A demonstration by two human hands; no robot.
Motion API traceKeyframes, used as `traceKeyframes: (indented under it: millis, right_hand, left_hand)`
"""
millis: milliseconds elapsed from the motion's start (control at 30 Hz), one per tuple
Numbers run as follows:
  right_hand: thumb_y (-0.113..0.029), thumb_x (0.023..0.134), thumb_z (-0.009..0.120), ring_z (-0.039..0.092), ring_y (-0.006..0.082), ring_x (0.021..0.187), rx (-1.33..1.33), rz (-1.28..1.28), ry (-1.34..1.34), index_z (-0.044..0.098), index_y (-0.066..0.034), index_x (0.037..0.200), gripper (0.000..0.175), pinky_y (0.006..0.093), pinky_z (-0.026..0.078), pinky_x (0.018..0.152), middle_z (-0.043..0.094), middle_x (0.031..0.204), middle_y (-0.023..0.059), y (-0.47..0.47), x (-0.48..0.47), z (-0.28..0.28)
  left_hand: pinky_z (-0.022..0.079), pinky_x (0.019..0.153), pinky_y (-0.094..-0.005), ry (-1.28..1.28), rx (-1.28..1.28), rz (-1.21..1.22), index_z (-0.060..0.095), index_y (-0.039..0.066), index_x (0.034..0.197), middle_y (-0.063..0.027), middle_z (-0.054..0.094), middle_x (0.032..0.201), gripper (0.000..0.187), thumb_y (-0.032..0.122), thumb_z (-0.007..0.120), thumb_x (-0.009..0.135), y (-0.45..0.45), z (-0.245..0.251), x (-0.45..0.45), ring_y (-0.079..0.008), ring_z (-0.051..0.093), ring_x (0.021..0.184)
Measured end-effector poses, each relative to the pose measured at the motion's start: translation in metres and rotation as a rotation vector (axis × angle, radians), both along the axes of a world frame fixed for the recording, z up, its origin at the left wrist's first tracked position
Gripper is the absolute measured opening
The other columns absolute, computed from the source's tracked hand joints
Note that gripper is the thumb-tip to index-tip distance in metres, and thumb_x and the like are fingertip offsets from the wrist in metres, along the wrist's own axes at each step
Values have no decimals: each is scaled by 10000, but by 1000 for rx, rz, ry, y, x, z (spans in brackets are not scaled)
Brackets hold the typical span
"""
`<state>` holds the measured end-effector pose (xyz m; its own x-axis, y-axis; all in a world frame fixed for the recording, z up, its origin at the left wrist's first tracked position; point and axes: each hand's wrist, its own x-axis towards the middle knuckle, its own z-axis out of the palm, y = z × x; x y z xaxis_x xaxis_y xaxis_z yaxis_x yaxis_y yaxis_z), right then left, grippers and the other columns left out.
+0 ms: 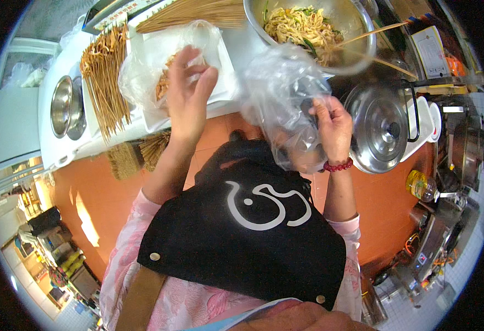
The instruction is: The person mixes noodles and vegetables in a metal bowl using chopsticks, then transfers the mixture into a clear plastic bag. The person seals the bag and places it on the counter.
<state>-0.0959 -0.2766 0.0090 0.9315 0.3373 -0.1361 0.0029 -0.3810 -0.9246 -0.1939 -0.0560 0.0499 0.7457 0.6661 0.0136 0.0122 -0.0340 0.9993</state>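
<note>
My right hand (335,124), with a red bead bracelet at the wrist, pinches a clear plastic bag (283,103). The bag hangs loose and blurred in front of a metal bowl. My left hand (190,87) is raised with its fingers apart, blurred, and nothing shows in it. Beneath it lies an opened plastic bag (136,78) with brown food pieces (162,85), on a white tray (225,70). The metal bowl (254,18) holds noodles with greens (308,29). A pair of long wooden chopsticks (374,32) leans out over its right rim.
Skewered food (105,78) is stacked left of the tray, beside small steel bowls (61,106). Bare bamboo skewers (192,15) lie at the back. On the right are a lidded pot (376,128) with a black handle and an oil bottle (419,185). A brush-like bundle (124,160) is below the table.
</note>
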Motion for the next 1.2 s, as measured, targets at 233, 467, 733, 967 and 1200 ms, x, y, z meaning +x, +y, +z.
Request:
traceKeyframes:
  millis: [233, 467, 733, 967, 1200]
  right_hand:
    - [-169, 884, 538, 384, 2, 475, 382, 61, 101, 593, -55, 851, 131, 153, 295, 427, 653, 788, 19, -3, -11, -6]
    - [-167, 902, 476, 490, 68, 547, 666, 45, 565, 573, -33, 967, 178, 223, 403, 539, 642, 776, 37, -30, -3, -17]
    - [-111, 862, 526, 580, 117, 760, 610, 267, 806, 472, -34, 1152, 305, 278, 477, 702, 593, 885, 27, -61, 13, -39]
    - [-210, 712, 720, 401, 258, 1156, 327, 383, 228, 89, -76, 1404, 946, 354, 400, 921, 263, 1382, 142, -58, 15, 0]
    - [-92, 845, 542, 528, 97, 840, 215, 370, 296, 455, -14, 1193, 366, 229, 427, 747, 564, 999, 21, -31, 20, -3]
  left_hand:
    - [454, 721, -281, 142, -434, -234, 436, 22, 1164, -82, 524, 1016, 486, 261, 645, 797, -78, -41, -13, -136, 523, 828]
    - [474, 718, -327, -81, -1102, -42, 511, 76, 1010, -77, 590, 852, 243, 292, 460, 913, -85, -57, -8, -164, 561, 791]
    - [437, 492, -248, 323, -889, -130, 519, 38, 961, -80, 553, 579, 405, 381, 305, 942, -56, -38, -14, -157, 516, 502]
    - [302, 415, -214, 251, -534, -268, 620, 55, 889, -66, 599, 664, 457, 443, 379, 911, -70, -32, -13, -93, 503, 500]
    - [314, 480, -227, 347, -528, -607, 635, 70, 893, -27, 594, 599, 373, 396, 453, 887, -61, -19, -20, -79, 438, 511]
